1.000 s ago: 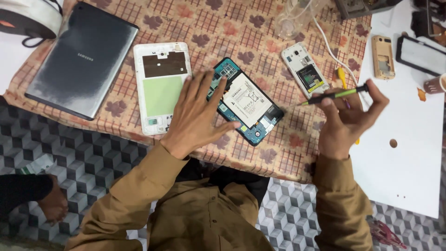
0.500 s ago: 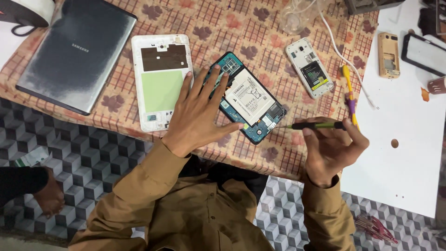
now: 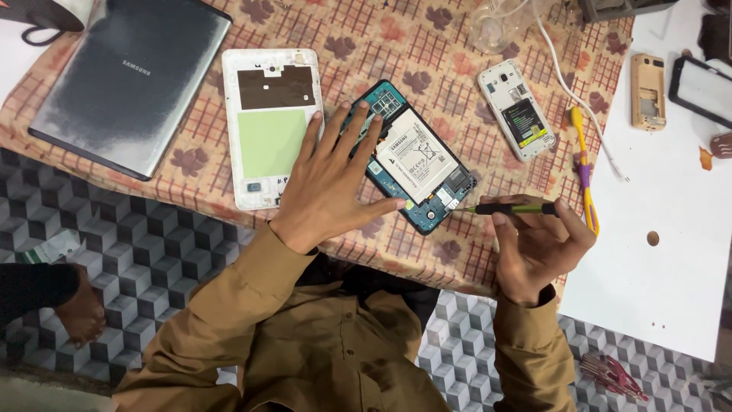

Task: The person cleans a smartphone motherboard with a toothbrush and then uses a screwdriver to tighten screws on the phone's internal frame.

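An opened tablet with a blue circuit board and a white battery lies tilted on the patterned tablecloth. My left hand rests flat on its left side, fingers spread, pinning it down. My right hand grips a thin black and green screwdriver held level, its tip at the lower right corner of the tablet. The tablet's white back cover, with a green patch inside, lies just left of my left hand.
A grey closed tablet lies far left. A small white phone without its back, a yellow and purple tool and a white cable sit right of the work. A white board holds a gold phone. Another person's foot is lower left.
My right hand has come down and left with the screwdriver, bringing its tip from above the yellow tool to the tablet's lower right corner. My left hand stays pressed on the tablet.
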